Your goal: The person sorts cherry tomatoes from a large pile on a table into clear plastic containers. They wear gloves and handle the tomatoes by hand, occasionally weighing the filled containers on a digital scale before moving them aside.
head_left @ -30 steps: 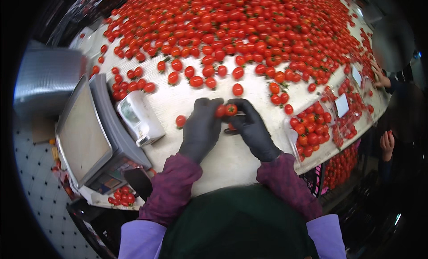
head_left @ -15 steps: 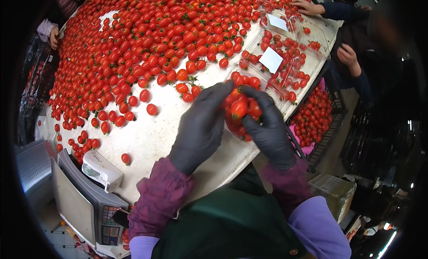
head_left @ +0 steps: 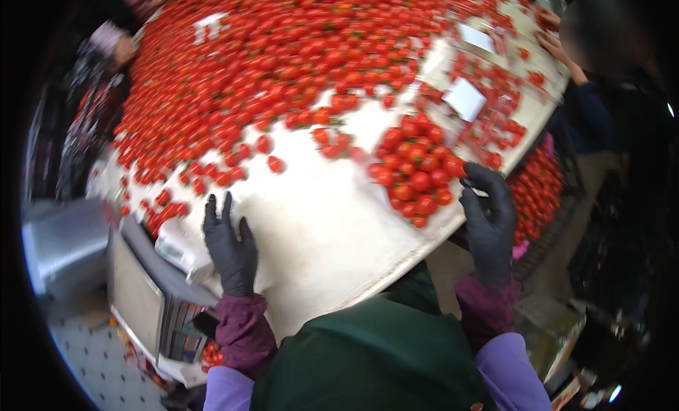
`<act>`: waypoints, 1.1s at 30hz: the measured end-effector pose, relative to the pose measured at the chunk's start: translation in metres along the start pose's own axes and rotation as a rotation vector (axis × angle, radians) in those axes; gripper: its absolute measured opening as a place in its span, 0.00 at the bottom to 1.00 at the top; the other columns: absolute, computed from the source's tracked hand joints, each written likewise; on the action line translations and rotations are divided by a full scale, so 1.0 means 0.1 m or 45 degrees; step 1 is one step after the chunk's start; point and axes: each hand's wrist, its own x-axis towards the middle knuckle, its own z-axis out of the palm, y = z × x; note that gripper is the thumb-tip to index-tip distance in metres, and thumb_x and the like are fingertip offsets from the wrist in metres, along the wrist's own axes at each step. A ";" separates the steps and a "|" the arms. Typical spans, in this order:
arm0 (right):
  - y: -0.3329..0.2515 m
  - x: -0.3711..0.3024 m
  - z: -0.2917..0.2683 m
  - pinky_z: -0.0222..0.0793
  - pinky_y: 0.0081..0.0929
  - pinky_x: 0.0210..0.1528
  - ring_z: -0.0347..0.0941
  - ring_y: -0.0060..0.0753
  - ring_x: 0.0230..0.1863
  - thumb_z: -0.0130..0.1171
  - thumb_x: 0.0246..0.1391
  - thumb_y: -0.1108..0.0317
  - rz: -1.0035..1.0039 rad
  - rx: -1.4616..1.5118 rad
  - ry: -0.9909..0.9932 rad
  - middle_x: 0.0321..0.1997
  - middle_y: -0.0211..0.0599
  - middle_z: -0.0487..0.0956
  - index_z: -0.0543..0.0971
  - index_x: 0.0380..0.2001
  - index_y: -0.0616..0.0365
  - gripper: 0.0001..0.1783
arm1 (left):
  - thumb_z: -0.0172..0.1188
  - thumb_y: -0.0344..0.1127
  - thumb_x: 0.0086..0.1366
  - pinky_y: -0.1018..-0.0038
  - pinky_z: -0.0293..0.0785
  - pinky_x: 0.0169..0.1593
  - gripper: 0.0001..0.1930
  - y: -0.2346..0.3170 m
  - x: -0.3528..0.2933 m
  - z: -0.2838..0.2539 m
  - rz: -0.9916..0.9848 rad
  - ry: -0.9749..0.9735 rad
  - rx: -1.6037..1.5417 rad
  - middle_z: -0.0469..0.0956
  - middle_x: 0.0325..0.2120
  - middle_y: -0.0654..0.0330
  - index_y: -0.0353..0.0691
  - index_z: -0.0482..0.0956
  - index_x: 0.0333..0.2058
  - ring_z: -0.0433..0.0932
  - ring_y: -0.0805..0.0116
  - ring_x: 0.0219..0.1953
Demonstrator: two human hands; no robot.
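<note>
My left hand (head_left: pixel 232 252), in a dark glove, hovers over the white table with its fingers spread and nothing in them. It is beside a small white device (head_left: pixel 182 248). A heap of cherry tomatoes (head_left: pixel 414 167) sits in a clear plastic box (head_left: pixel 385 199) near the table's front edge. My right hand (head_left: pixel 489 216), gloved too, is at the right side of this heap. Its fingers are bent but apart, and a fingertip is close to the outermost tomato; whether they touch is unclear.
Loose cherry tomatoes (head_left: pixel 269 64) cover the table's far side. Filled clear boxes with white labels (head_left: pixel 465 100) stand at the right. A black crate of tomatoes (head_left: pixel 541 192) is below the table's right edge. A scale (head_left: pixel 145 291) stands at left. Other people's hands (head_left: pixel 555 47) rest at the far edges.
My hands have parted: the left has moved left toward the white device, the right to the heap's right side. The tomatoes held between them are now out of my hands. The view has shifted and blurred.
</note>
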 end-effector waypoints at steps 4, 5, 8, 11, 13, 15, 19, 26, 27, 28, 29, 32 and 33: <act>-0.20 -0.18 0.49 0.69 0.23 0.38 0.73 0.26 0.35 0.56 0.48 0.78 -0.114 0.170 -0.382 0.38 0.38 0.75 0.74 0.40 0.61 0.13 | 0.47 0.26 0.56 0.60 0.67 0.49 0.27 -0.35 -0.39 0.06 -0.159 -0.359 0.362 0.63 0.51 0.38 0.43 0.61 0.57 0.68 0.45 0.46; -0.27 -0.22 0.61 0.70 0.24 0.37 0.73 0.27 0.34 0.57 0.48 0.78 -0.198 0.159 -0.525 0.38 0.39 0.75 0.74 0.40 0.61 0.13 | 0.48 0.26 0.55 0.61 0.68 0.47 0.24 -0.34 -0.39 0.07 -0.147 -0.312 0.396 0.69 0.46 0.42 0.42 0.65 0.54 0.70 0.47 0.43; -0.27 -0.27 1.13 0.72 0.22 0.35 0.74 0.27 0.36 0.57 0.48 0.78 -0.314 0.162 -0.747 0.40 0.39 0.73 0.74 0.42 0.59 0.16 | 0.53 0.25 0.53 0.62 0.69 0.42 0.17 -0.28 -0.32 -0.04 -0.138 -0.209 -0.037 0.73 0.37 0.50 0.40 0.72 0.45 0.71 0.52 0.38; -0.26 -0.10 1.67 0.69 0.35 0.39 0.71 0.40 0.39 0.59 0.46 0.70 -0.516 -0.032 -0.644 0.40 0.43 0.73 0.72 0.43 0.58 0.18 | 0.57 0.22 0.50 0.73 0.71 0.30 0.14 -0.23 -0.21 -0.01 -0.046 0.043 -0.377 0.71 0.29 0.56 0.39 0.75 0.38 0.71 0.63 0.32; -0.31 0.04 1.98 0.68 0.38 0.39 0.70 0.43 0.42 0.59 0.46 0.66 -0.672 -0.284 -0.492 0.42 0.43 0.72 0.70 0.45 0.59 0.21 | 0.56 0.21 0.49 0.66 0.67 0.35 0.14 -0.18 -0.09 -0.06 -0.212 0.048 -0.626 0.71 0.28 0.56 0.41 0.74 0.36 0.69 0.57 0.31; -0.39 0.14 2.23 0.70 0.37 0.35 0.68 0.43 0.40 0.60 0.45 0.61 -0.545 -0.525 -0.529 0.41 0.42 0.70 0.70 0.44 0.59 0.23 | 0.56 0.22 0.51 0.72 0.70 0.34 0.14 -0.23 0.05 -0.06 -0.198 0.102 -0.534 0.71 0.30 0.58 0.40 0.74 0.38 0.71 0.63 0.32; -0.20 0.20 2.49 0.70 0.36 0.33 0.67 0.41 0.40 0.57 0.46 0.64 -0.669 -0.690 -0.535 0.37 0.40 0.69 0.70 0.43 0.59 0.20 | 0.54 0.21 0.52 0.75 0.72 0.36 0.16 -0.31 0.14 0.14 -0.174 0.133 -0.639 0.72 0.34 0.57 0.39 0.73 0.41 0.73 0.65 0.35; -0.37 0.15 2.30 0.69 0.35 0.41 0.68 0.47 0.45 0.55 0.47 0.74 -0.478 -0.185 -0.434 0.49 0.49 0.65 0.64 0.52 0.61 0.26 | 0.57 0.25 0.53 0.67 0.69 0.50 0.23 0.05 0.27 0.16 -0.107 0.022 -0.768 0.66 0.47 0.48 0.41 0.67 0.50 0.69 0.52 0.48; -0.42 0.12 2.28 0.70 0.33 0.39 0.69 0.46 0.44 0.54 0.48 0.74 -0.411 -0.075 -0.509 0.49 0.48 0.66 0.65 0.52 0.60 0.25 | 0.58 0.26 0.52 0.64 0.65 0.53 0.23 -0.04 0.28 0.15 -0.125 0.139 -0.648 0.66 0.48 0.47 0.40 0.68 0.50 0.67 0.51 0.50; -0.40 0.09 2.30 0.70 0.31 0.37 0.70 0.43 0.40 0.55 0.48 0.74 -0.463 -0.053 -0.507 0.48 0.47 0.67 0.66 0.51 0.60 0.24 | 0.58 0.27 0.52 0.64 0.64 0.53 0.24 -0.16 0.33 0.13 -0.191 0.200 -0.543 0.66 0.47 0.47 0.40 0.68 0.50 0.66 0.51 0.50; -0.43 0.06 2.32 0.71 0.29 0.34 0.71 0.41 0.37 0.55 0.47 0.75 -0.511 -0.037 -0.495 0.47 0.46 0.68 0.67 0.50 0.59 0.23 | 0.59 0.28 0.51 0.64 0.63 0.54 0.24 -0.28 0.40 0.13 -0.247 0.255 -0.445 0.66 0.47 0.47 0.40 0.68 0.50 0.65 0.51 0.51; -0.56 -0.14 2.40 0.72 0.24 0.31 0.74 0.29 0.30 0.55 0.48 0.75 -0.303 0.256 -0.797 0.43 0.42 0.72 0.69 0.47 0.61 0.20 | 0.62 0.31 0.48 0.64 0.63 0.53 0.27 -0.42 0.60 0.00 -0.399 0.012 -0.204 0.66 0.47 0.49 0.43 0.68 0.50 0.63 0.50 0.50; -0.57 -0.20 2.46 0.72 0.23 0.32 0.74 0.29 0.31 0.55 0.48 0.75 -0.213 0.374 -0.921 0.44 0.42 0.72 0.69 0.48 0.62 0.20 | 0.63 0.32 0.47 0.64 0.63 0.53 0.28 -0.43 0.65 -0.02 -0.391 -0.031 -0.127 0.66 0.47 0.49 0.44 0.69 0.50 0.63 0.50 0.51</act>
